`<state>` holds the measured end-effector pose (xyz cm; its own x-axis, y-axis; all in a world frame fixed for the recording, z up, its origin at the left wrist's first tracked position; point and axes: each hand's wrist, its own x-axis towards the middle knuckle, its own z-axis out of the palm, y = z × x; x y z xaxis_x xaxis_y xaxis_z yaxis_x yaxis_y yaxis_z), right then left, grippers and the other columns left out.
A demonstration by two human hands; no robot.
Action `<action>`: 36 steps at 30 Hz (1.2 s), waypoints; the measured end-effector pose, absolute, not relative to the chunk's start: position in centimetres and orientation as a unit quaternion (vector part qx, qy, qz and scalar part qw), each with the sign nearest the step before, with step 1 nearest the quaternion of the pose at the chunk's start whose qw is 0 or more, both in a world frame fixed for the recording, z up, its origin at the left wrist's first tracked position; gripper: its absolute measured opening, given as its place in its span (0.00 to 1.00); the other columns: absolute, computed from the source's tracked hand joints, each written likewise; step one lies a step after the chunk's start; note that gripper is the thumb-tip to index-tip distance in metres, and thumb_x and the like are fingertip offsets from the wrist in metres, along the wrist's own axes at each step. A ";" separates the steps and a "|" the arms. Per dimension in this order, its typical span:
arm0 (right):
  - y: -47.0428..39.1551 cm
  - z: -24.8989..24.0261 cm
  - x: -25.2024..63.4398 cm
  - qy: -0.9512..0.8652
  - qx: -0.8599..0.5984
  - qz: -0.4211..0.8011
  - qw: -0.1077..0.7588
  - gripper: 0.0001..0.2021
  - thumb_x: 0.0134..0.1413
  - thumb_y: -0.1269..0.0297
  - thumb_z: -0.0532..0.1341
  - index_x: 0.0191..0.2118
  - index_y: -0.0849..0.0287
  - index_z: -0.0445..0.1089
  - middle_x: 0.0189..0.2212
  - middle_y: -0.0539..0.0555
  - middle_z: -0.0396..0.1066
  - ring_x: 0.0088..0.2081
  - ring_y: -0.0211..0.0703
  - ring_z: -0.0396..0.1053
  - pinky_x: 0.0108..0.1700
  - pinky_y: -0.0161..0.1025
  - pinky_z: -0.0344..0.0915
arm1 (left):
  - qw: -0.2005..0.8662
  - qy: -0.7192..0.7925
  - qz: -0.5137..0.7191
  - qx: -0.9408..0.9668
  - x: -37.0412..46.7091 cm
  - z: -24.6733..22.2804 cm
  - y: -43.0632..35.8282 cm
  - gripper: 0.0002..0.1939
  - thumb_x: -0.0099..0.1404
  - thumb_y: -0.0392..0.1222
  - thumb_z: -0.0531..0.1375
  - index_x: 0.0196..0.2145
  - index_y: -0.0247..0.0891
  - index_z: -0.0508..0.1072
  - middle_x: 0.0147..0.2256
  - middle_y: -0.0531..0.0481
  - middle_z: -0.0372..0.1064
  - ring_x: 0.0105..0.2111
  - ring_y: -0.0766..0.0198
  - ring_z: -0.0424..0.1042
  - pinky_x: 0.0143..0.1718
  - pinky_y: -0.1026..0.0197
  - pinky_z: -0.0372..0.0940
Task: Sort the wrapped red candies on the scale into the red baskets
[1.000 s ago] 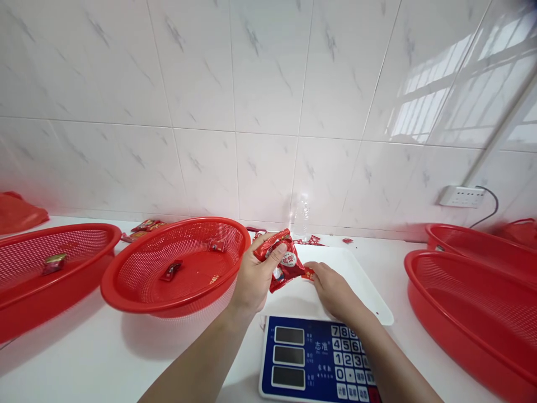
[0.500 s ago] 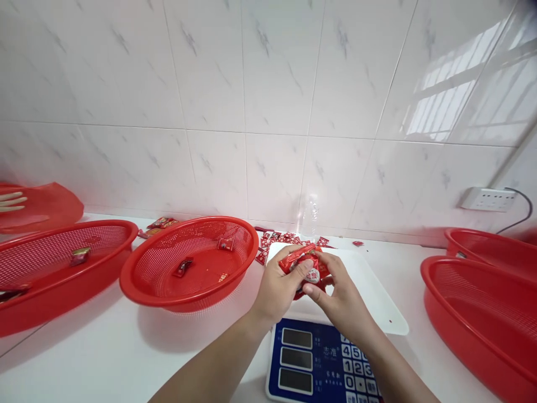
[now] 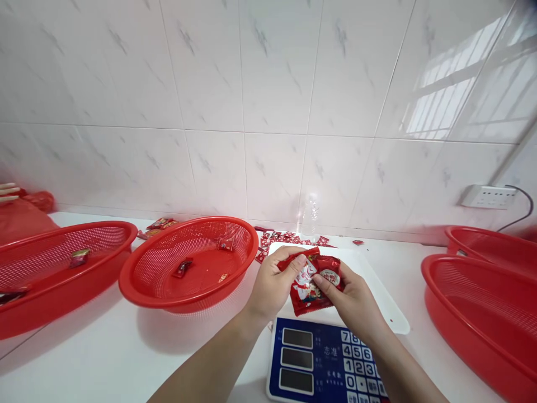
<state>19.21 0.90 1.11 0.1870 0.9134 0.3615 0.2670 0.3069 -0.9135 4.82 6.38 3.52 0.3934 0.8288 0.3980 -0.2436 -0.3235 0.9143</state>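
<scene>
Above the scale (image 3: 329, 351), red packets (image 3: 310, 294) are being held fanned sideways between left hand (image 3: 269, 284) and right hand (image 3: 357, 294), fingers (image 3: 326, 285) pinched tight.

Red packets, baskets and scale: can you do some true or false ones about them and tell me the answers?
1. The left hand and right hand both hold red packets. True.
2. The scale's displays are lit up. False: the displays look dark.
3. A small wrapped packet lies in the basket nearest the left hand. True.
4. The clear bottle lies on its side. False: it stands upright by the wall.
5. The wall socket is green. False: it is white.
</scene>
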 end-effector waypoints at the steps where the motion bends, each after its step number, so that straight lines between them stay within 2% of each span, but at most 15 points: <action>1: 0.6 1.4 19.2 -0.572 -0.515 0.289 0.569 0.16 0.54 0.53 0.59 0.42 0.58 0.69 0.35 0.54 0.75 0.36 0.45 0.72 0.40 0.44 0.69 | 0.514 0.230 0.504 0.655 4.7 3.7 6.3 0.11 0.63 0.43 0.59 0.42 0.40 0.76 0.42 0.46 0.74 0.44 0.56 0.71 0.44 0.59 0.65; 5: -0.3 2.6 19.1 -0.571 -0.510 0.285 0.577 0.15 0.54 0.53 0.59 0.43 0.57 0.69 0.37 0.54 0.75 0.39 0.46 0.73 0.42 0.44 0.69 | 0.456 0.222 0.502 0.700 4.6 4.5 5.3 0.09 0.63 0.40 0.59 0.39 0.40 0.77 0.39 0.47 0.74 0.41 0.59 0.72 0.44 0.59 0.64; 9: -0.3 2.6 19.3 -0.551 -0.509 0.244 0.615 0.15 0.52 0.53 0.61 0.40 0.58 0.71 0.36 0.55 0.75 0.36 0.46 0.73 0.38 0.42 0.70 | 0.513 0.213 0.466 0.689 4.5 4.7 4.7 0.08 0.62 0.41 0.59 0.39 0.40 0.76 0.39 0.47 0.74 0.39 0.59 0.72 0.41 0.60 0.66; 12: 0.0 2.1 19.5 -0.534 -0.503 0.222 0.643 0.13 0.51 0.54 0.62 0.39 0.57 0.72 0.35 0.54 0.75 0.35 0.45 0.73 0.38 0.42 0.70 | 0.553 0.216 0.450 0.667 4.4 4.4 4.9 0.12 0.60 0.42 0.61 0.43 0.41 0.73 0.40 0.48 0.73 0.38 0.60 0.72 0.40 0.60 0.67; 17: -0.1 2.0 19.8 -0.498 -0.511 0.173 0.679 0.11 0.53 0.56 0.62 0.39 0.56 0.71 0.35 0.53 0.75 0.36 0.46 0.72 0.39 0.43 0.70 | 0.600 0.181 0.430 0.650 4.7 4.1 5.9 0.12 0.62 0.43 0.60 0.44 0.39 0.72 0.41 0.45 0.72 0.43 0.57 0.71 0.45 0.56 0.66; 23: -0.4 2.2 19.8 -0.560 -0.502 0.105 0.651 0.08 0.55 0.61 0.60 0.41 0.53 0.70 0.38 0.53 0.73 0.39 0.45 0.70 0.41 0.43 0.68 | 0.556 0.183 0.458 0.669 5.0 3.8 6.1 0.08 0.64 0.43 0.58 0.39 0.40 0.74 0.38 0.48 0.73 0.40 0.60 0.71 0.43 0.58 0.66; 26: -0.4 2.0 20.0 -0.595 -0.488 0.030 0.639 0.06 0.56 0.65 0.59 0.40 0.52 0.70 0.38 0.53 0.71 0.41 0.44 0.69 0.41 0.42 0.67 | 0.556 0.177 0.456 0.672 5.0 3.8 6.0 0.08 0.63 0.43 0.59 0.39 0.41 0.74 0.39 0.48 0.72 0.41 0.60 0.71 0.43 0.58 0.66; 28: -0.4 1.8 20.2 -0.604 -0.478 -0.031 0.637 0.07 0.56 0.68 0.58 0.40 0.52 0.70 0.38 0.53 0.70 0.41 0.44 0.69 0.42 0.43 0.67 | 0.597 0.176 0.435 0.651 5.0 3.8 6.1 0.11 0.62 0.45 0.59 0.41 0.40 0.74 0.38 0.47 0.72 0.39 0.60 0.71 0.40 0.59 0.67; 31: -0.6 1.3 20.2 -0.623 -0.466 -0.114 0.617 0.11 0.55 0.72 0.58 0.42 0.51 0.70 0.39 0.54 0.68 0.40 0.43 0.69 0.42 0.43 0.67 | 0.660 0.194 0.393 0.611 5.1 3.7 6.2 0.14 0.63 0.50 0.58 0.40 0.38 0.73 0.33 0.47 0.72 0.31 0.63 0.71 0.30 0.62 0.68; 33: -0.8 1.0 20.1 -0.639 -0.453 -0.147 0.604 0.13 0.54 0.73 0.58 0.43 0.50 0.69 0.41 0.54 0.68 0.41 0.43 0.69 0.42 0.42 0.67 | 0.635 0.200 0.407 0.625 5.0 3.6 6.1 0.13 0.64 0.49 0.57 0.37 0.37 0.73 0.31 0.48 0.72 0.30 0.63 0.71 0.31 0.62 0.67; 36: -0.5 0.8 20.0 -0.602 -0.485 -0.062 0.631 0.08 0.55 0.68 0.59 0.40 0.52 0.70 0.39 0.54 0.69 0.41 0.45 0.69 0.42 0.43 0.67 | 0.472 0.199 0.484 0.709 4.7 3.7 5.4 0.10 0.65 0.44 0.55 0.38 0.39 0.75 0.36 0.47 0.73 0.37 0.60 0.71 0.41 0.58 0.65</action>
<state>19.96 -0.50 0.83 0.2677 0.5066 0.8196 0.6623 0.5210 -0.5384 4.67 5.36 3.69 0.4516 0.7390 0.4999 -0.1750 -0.4761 0.8618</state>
